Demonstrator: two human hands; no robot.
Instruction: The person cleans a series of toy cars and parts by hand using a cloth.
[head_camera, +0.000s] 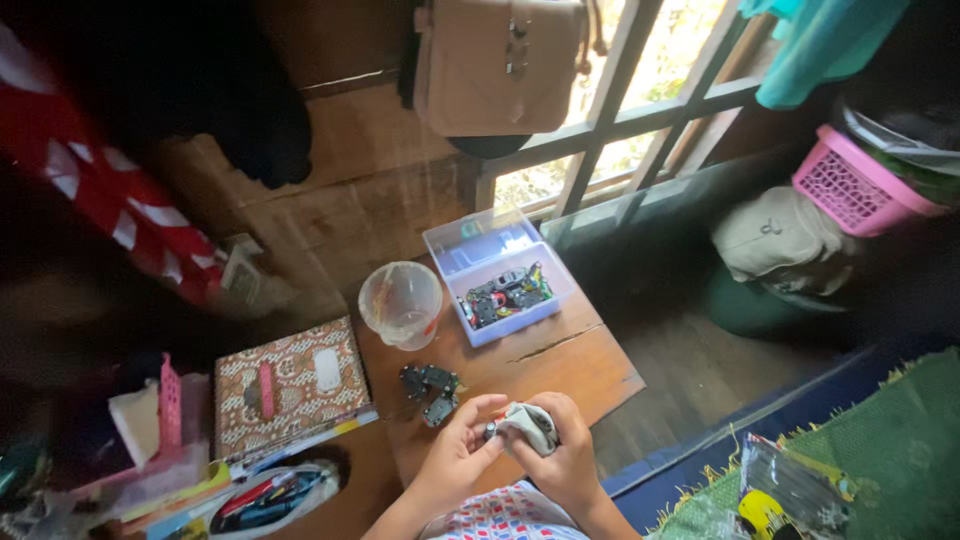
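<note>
hands (510, 440) together, fingers curled, forearms converging

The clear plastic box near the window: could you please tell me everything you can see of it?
The clear plastic box is shallow, rectangular and bluish, and looks like thin see-through plastic. It lies open on the wooden table, its lid hinged back toward the window. The front half holds small dark parts with red, green and yellow bits. A clear plastic cup stands just left of it. Neither hand touches it.

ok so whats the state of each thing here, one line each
left hand: holding a small dark part
right hand: gripping a grey cloth
clear plastic box: open, small parts inside
plastic cup: upright
patterned notebook: closed, flat
pink basket: filled
</note>
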